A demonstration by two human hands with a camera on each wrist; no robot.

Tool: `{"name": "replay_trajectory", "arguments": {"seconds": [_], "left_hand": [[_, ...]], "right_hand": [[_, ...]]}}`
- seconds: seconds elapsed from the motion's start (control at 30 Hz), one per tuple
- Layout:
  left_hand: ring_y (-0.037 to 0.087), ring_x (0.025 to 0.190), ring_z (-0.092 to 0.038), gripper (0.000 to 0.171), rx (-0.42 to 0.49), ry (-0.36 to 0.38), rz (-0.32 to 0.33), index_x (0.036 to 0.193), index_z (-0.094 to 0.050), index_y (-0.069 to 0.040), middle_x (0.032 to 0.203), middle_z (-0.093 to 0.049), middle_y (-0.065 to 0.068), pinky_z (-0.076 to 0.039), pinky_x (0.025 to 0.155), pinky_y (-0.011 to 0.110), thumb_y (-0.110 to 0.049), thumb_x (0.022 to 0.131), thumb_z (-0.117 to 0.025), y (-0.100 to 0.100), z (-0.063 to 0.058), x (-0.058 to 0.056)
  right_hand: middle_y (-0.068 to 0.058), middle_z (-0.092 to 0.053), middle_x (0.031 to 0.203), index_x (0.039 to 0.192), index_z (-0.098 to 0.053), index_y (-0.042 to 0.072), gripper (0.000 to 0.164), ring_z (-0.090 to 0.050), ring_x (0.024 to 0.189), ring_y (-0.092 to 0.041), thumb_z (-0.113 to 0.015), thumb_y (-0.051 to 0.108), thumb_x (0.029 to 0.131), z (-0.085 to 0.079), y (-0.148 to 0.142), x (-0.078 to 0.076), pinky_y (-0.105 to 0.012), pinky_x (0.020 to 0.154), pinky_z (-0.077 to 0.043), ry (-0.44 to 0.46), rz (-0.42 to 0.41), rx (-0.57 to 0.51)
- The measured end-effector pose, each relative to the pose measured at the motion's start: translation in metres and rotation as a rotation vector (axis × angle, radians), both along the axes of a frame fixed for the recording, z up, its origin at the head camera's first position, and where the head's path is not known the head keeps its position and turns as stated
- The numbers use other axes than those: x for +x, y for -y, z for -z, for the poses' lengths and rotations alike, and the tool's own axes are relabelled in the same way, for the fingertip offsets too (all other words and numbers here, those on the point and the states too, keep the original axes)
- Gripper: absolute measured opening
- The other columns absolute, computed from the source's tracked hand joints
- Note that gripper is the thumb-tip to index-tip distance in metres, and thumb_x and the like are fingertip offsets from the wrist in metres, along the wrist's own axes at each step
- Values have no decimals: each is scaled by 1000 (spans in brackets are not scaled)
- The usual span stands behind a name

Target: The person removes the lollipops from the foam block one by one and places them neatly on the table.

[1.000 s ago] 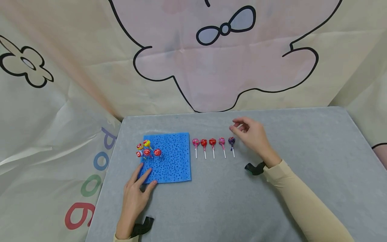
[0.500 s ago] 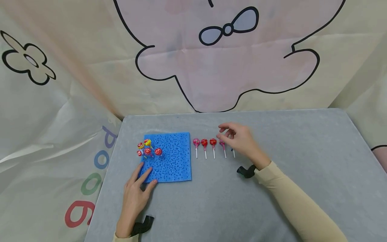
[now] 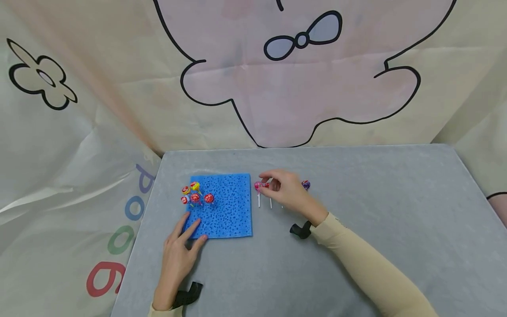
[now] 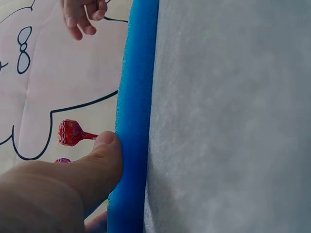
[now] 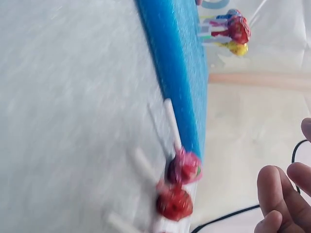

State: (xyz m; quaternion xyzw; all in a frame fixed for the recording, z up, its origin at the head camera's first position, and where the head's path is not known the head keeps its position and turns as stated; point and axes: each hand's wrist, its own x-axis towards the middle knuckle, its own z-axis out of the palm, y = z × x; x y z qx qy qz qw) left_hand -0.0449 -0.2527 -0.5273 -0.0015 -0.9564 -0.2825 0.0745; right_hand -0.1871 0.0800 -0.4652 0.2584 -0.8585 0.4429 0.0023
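Right hand [image 3: 285, 189] has swung left since the earlier frames, now hovering over the left end of the lollipop row [image 5: 175, 203], fingers loosely bent, gap showing, holding nothing. Pink lollipop [image 5: 184, 167] is lying on the gray table [image 3: 245, 277], just right of the blue foam block [image 3: 229, 222], stick [image 5: 172, 124] pointing near. Left hand [image 3: 178, 259] is resting spread at the block's near-left corner. Handling guess: light, hard candy, slick wrapper, stiff thin stick. Best hold: pinching just below the head.

A pink lollipop [image 5: 188, 168] and a red lollipop [image 5: 175, 204] lie beside the blue block [image 5: 169, 53], fingers [image 5: 270, 187] at lower right.
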Motion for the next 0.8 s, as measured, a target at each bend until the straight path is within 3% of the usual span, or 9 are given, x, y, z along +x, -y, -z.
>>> {"name": "replay_trajectory", "arguments": {"seconds": [0.33, 0.8], "left_hand": [[43, 147, -43, 55, 7, 1, 9, 143, -65, -13, 164, -42, 16, -33, 109, 74, -28, 92, -82, -2, 1, -1], [44, 148, -42, 55, -7, 36, -8, 143, -65, -13, 165, -41, 16, -31, 109, 74, -30, 93, -80, -1, 0, 0]], "right_hand": [[-11, -74, 105, 123, -72, 2, 35, -62, 79, -10, -80, 20, 94, -1, 24, 1, -24, 69, -55, -10, -77, -14], [-9, -75, 112, 129, -71, 4, 42, -65, 82, -11, -81, 23, 93, 0, 73, 6, -21, 69, -55, 66, -130, 45]]}}
